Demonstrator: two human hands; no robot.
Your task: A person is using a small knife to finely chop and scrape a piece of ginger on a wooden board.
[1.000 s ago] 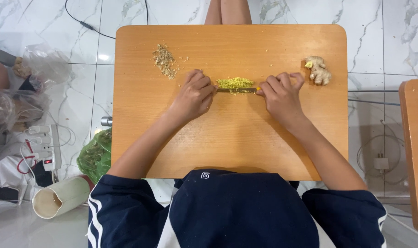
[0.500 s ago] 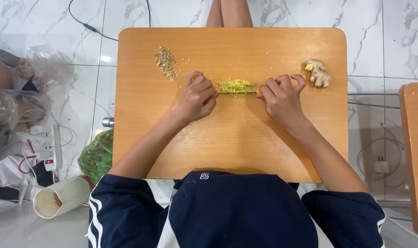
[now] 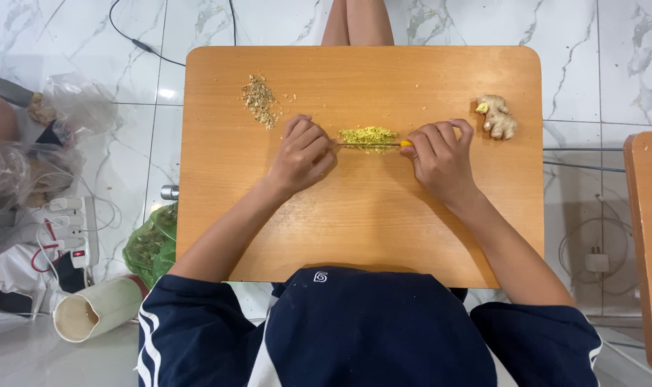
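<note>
1 head camera looks straight down, fairly near, at the wooden table [image 3: 362,215] and marble floor [image 3: 605,64].

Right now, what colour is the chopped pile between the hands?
Yellow-green, the chopped pile shows best in the head view.

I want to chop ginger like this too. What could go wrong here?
The left hand presses close to the knife blade, so a slip might nick a finger. The right hand holds the handle end just as near. The minced ginger lies in a loose heap and could scatter across the table. The ginger root sits near the table's right edge and might get knocked off.
</note>
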